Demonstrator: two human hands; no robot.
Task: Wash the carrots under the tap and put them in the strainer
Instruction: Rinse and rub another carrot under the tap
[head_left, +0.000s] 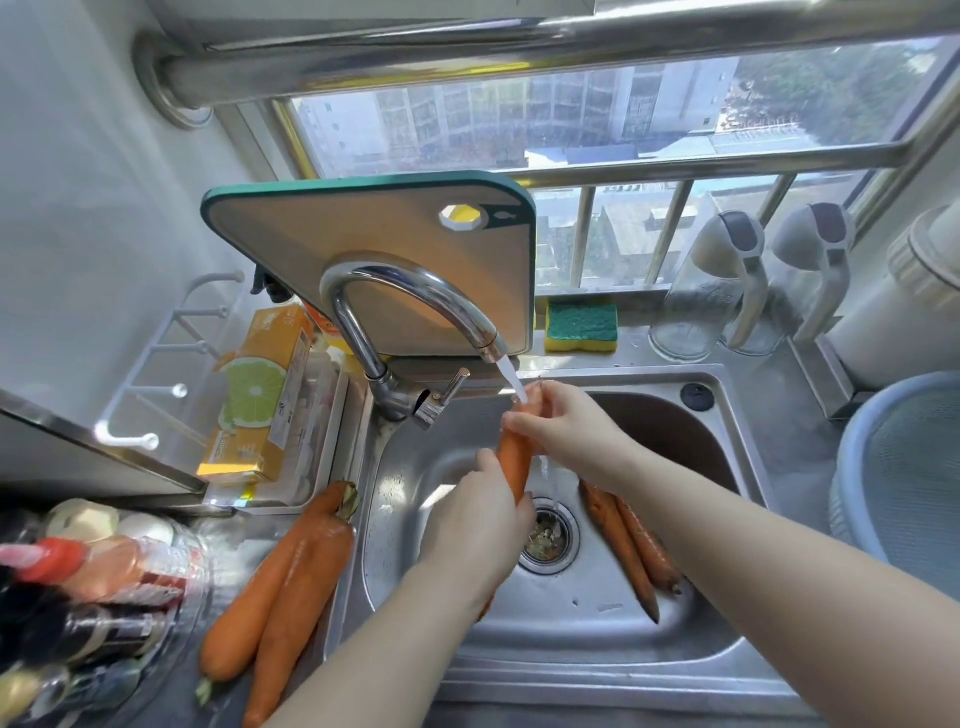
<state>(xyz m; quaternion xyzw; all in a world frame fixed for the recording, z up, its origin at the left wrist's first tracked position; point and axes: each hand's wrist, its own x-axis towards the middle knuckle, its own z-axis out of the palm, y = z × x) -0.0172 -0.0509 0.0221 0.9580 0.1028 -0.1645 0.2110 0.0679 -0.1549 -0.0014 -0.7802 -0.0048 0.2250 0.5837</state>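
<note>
Carrot (514, 465), lower half behind left hand (475, 525)

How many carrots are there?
5 carrots: one gripped by both hands under the tap, two on the left counter, two in the sink beside the drain. Strainer partly out of view.

The long tapered carrot (514, 467) I hold is bright orange, as are the two thick carrots (306, 582) beside the silver steel sink (571, 670); the thinner pair of carrots (621, 545) inside it is duller orange, brown-flecked. The rectangular cutting board (363, 249) is beige, rimmed teal. The rectangular sponge (582, 327) is yellow under green. The round mesh strainer (852, 467) is pale blue.
</note>
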